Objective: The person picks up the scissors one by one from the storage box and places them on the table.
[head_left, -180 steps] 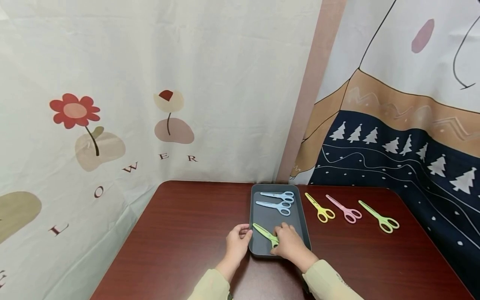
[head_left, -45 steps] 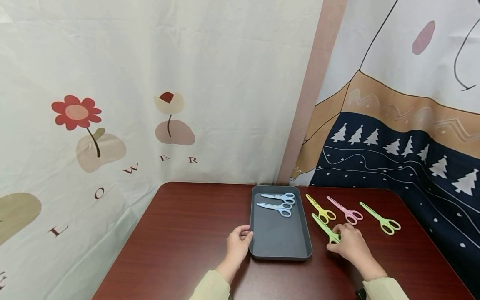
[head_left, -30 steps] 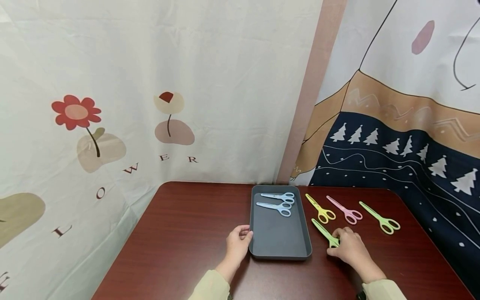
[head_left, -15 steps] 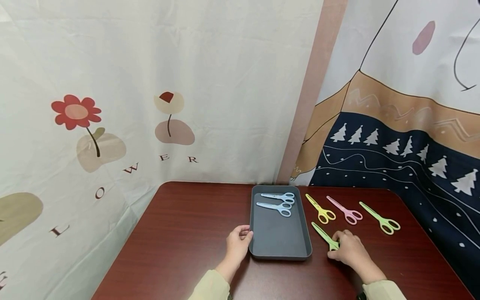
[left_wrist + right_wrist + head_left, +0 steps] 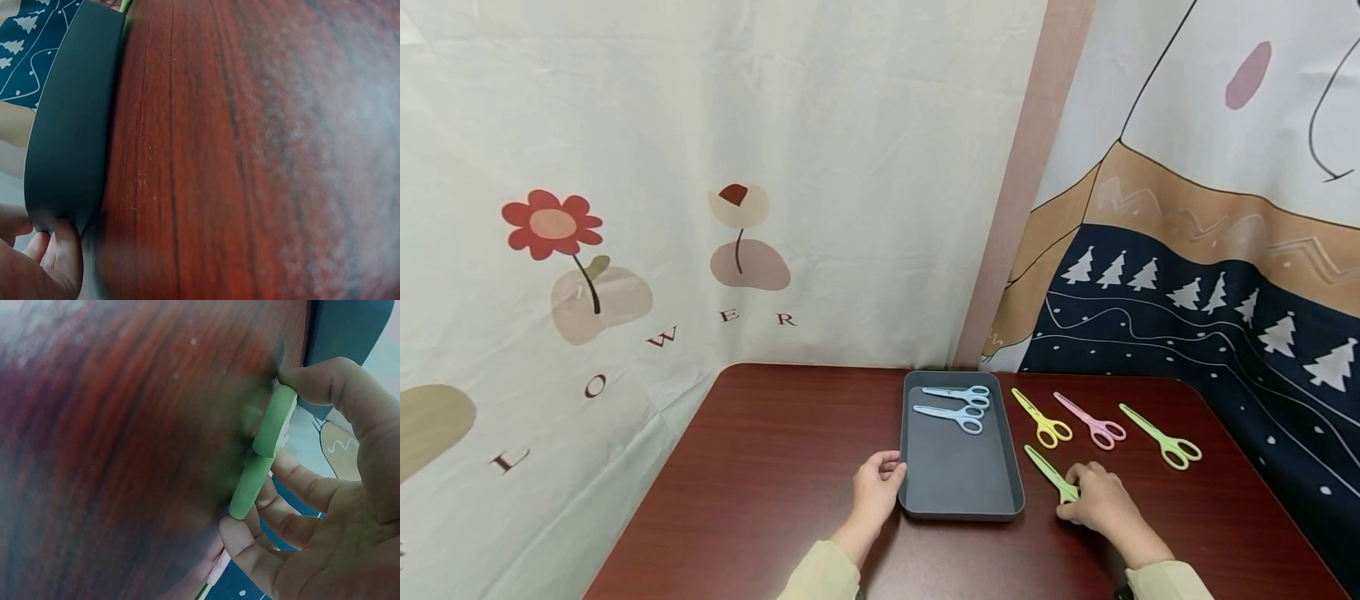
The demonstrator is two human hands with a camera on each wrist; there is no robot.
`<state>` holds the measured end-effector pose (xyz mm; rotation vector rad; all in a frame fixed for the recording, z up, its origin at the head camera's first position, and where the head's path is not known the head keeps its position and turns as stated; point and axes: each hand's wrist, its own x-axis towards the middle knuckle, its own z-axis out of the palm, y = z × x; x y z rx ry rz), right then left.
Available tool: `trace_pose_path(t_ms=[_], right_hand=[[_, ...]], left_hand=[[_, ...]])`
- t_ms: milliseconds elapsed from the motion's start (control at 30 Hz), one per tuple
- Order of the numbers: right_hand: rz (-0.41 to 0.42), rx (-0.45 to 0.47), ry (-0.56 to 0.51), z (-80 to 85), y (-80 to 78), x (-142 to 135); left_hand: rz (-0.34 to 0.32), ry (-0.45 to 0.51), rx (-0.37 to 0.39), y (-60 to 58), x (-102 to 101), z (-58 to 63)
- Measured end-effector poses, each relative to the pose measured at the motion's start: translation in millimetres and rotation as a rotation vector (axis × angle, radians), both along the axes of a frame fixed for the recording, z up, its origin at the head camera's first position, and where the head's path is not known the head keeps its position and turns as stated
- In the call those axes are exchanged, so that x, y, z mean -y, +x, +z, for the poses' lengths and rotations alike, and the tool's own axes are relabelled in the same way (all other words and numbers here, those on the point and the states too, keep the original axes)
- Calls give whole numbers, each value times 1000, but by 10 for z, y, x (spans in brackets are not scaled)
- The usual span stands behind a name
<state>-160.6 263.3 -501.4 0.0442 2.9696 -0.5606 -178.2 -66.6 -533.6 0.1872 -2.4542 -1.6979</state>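
In the head view my right hand (image 5: 1103,504) holds the handles of light green scissors (image 5: 1049,472), which lie on the table right of the grey tray (image 5: 958,483). The right wrist view shows the green handle loops (image 5: 270,434) between the thumb and fingers. My left hand (image 5: 872,492) has its curled fingers and thumb at the tray's left wall; the left wrist view shows the fingertips (image 5: 65,234) against that wall. At the tray's far end lie two pairs of light blue scissors (image 5: 955,395), one above the other, blades pointing left.
Yellow scissors (image 5: 1042,419), pink scissors (image 5: 1092,422) and a second pair of green scissors (image 5: 1162,437) lie in a row on the brown table (image 5: 760,467), right of the tray. Behind the table hangs a printed curtain (image 5: 850,167).
My right hand has carried the green scissors out of the tray to the table on the right, then shifted them slightly toward the near edge. My left hand has stayed at the tray.
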Motion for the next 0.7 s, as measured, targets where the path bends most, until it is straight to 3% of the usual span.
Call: trace_pose_path(t_ms=[700], right_hand=[[27,48,11,66,-17,12]], left_hand=[[-1,23,7,-1,-4,17]])
